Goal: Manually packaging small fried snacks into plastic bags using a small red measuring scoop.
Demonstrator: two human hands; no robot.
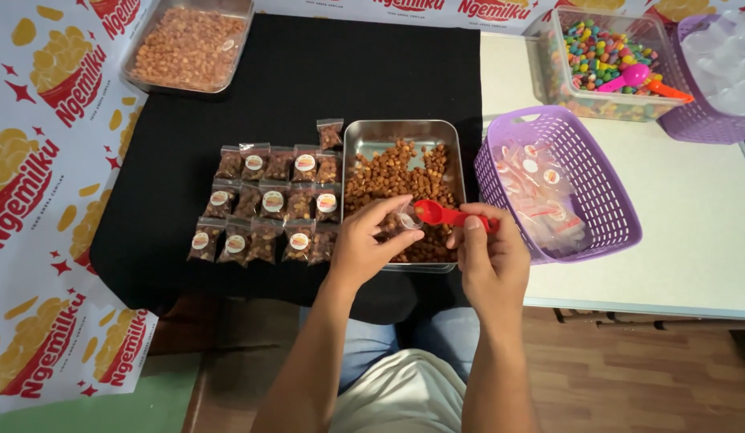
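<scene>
Two hands over metal tray (364, 136) of brown nuts. Left hand (368, 244) pinching small clear pouch (406, 216), fingers closed on its mouth, just above tray's near end. Right hand (489, 252) gripping red scoop (441, 214) by handle, bowl touching pouch opening. Filled packets (268, 204) in rows on black cloth (308, 72), left of tray. Purple basket (581, 172) of empty pouches at right. Second nut tray (188, 48) far left; candy tub (605, 60) beyond.
</scene>
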